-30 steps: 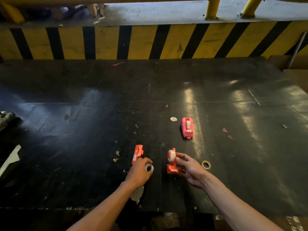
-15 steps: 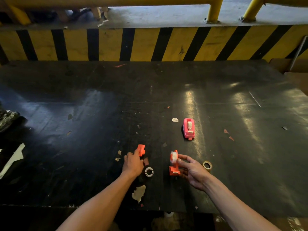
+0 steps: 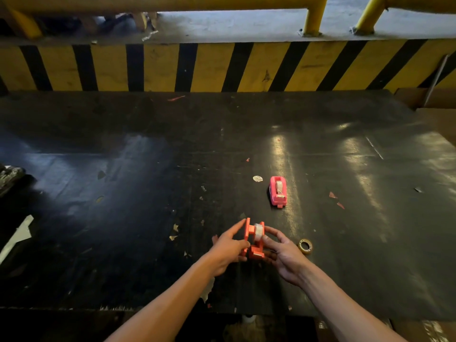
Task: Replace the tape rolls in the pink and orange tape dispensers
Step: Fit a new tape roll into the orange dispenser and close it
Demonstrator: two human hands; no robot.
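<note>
The orange tape dispenser point(image 3: 254, 236) stands near the front middle of the black table point(image 3: 123, 193), in two halves. My left hand point(image 3: 228, 248) holds the left orange half against it. My right hand point(image 3: 283, 253) grips the right half, which carries a clear tape roll point(image 3: 259, 232). The pink tape dispenser point(image 3: 278, 191) lies farther back and to the right, closed, with tape inside. A spent tape core point(image 3: 305, 246) lies on the table just right of my right hand.
Small paper and tape scraps dot the table, including a white disc point(image 3: 257, 178) beside the pink dispenser. A yellow-and-black striped barrier point(image 3: 222, 67) runs along the far edge. A white scrap point(image 3: 17, 236) lies at the left.
My left hand picked up the loose orange half from the table and brought it right, against the half in my right hand. The small ring it released is now hidden.
</note>
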